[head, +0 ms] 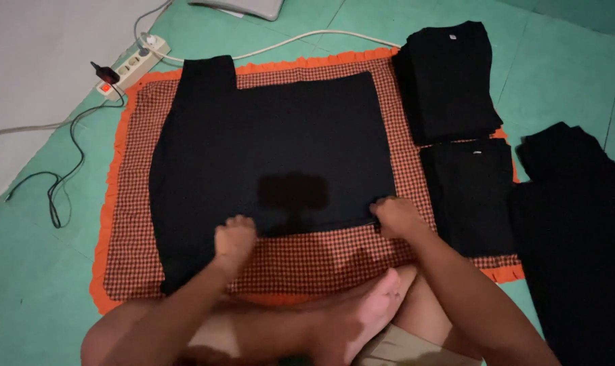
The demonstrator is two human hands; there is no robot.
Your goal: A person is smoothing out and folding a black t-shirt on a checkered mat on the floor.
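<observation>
A black garment (280, 142) lies spread flat on a red-and-white checked cloth with an orange frill (128, 203). My left hand (234, 238) is closed on the garment's near edge, left of the middle. At the near right corner of that edge, my right hand (395, 217) pinches the fabric. A sleeve-like strip runs down the garment's left side. My bare foot (372, 315) rests on the cloth just in front of me.
Two folded black garments (448, 78) (471, 193) sit at the cloth's right side, and a loose black pile (578, 237) lies further right. A white power strip (133, 64) with cables (60, 183) is at the far left on the green floor.
</observation>
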